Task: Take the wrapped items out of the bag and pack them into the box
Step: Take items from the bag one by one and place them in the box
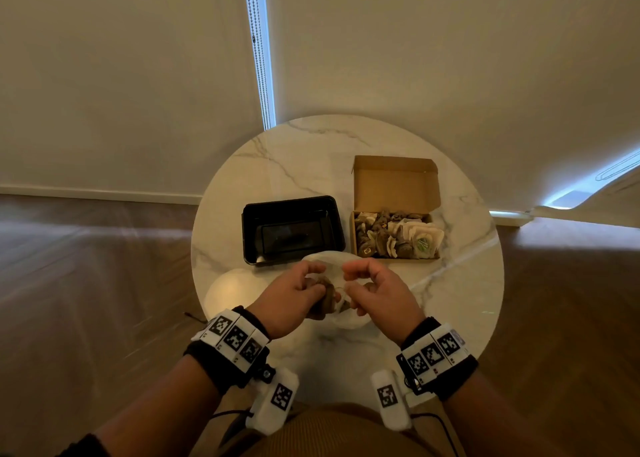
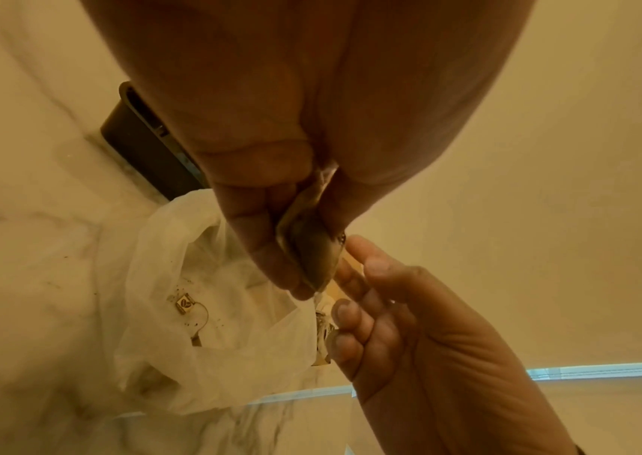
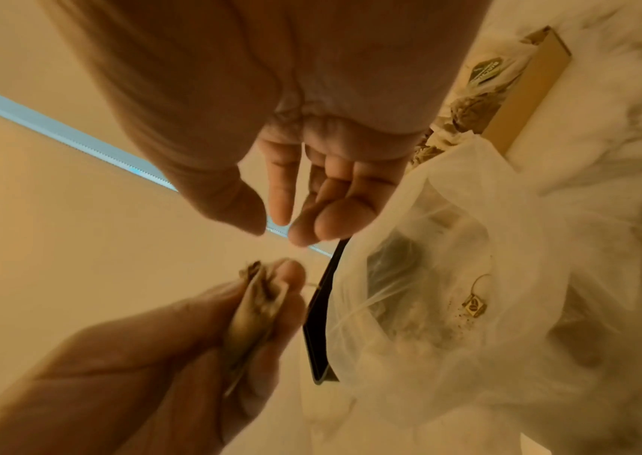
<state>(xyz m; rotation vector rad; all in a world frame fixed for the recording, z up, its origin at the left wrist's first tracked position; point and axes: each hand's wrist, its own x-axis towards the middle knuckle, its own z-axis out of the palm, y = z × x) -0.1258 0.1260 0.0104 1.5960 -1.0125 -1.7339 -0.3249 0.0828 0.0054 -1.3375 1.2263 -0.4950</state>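
My left hand point(image 1: 317, 281) pinches a brown wrapped sachet point(image 2: 311, 255) between thumb and fingers, just above the crumpled clear plastic bag point(image 1: 332, 257) on the marble table. My right hand point(image 1: 349, 278) hovers beside it with fingers curled and its thumb close to the fingertips point(image 3: 280, 215). A thin thread runs from the sachet point(image 3: 257, 304) toward that hand; whether it is pinched is unclear. A small square tag on a thread point(image 2: 185, 303) lies in the bag point(image 3: 467, 246). The open cardboard box point(image 1: 352, 235) at the right is filled with several wrapped items.
An empty black plastic tray point(image 1: 294, 203) sits left of the box, just beyond the bag. The round table's point(image 1: 311, 165) edge curves close on both sides of my wrists. The box lid point(image 1: 394, 183) stands up at the back, near the wall.
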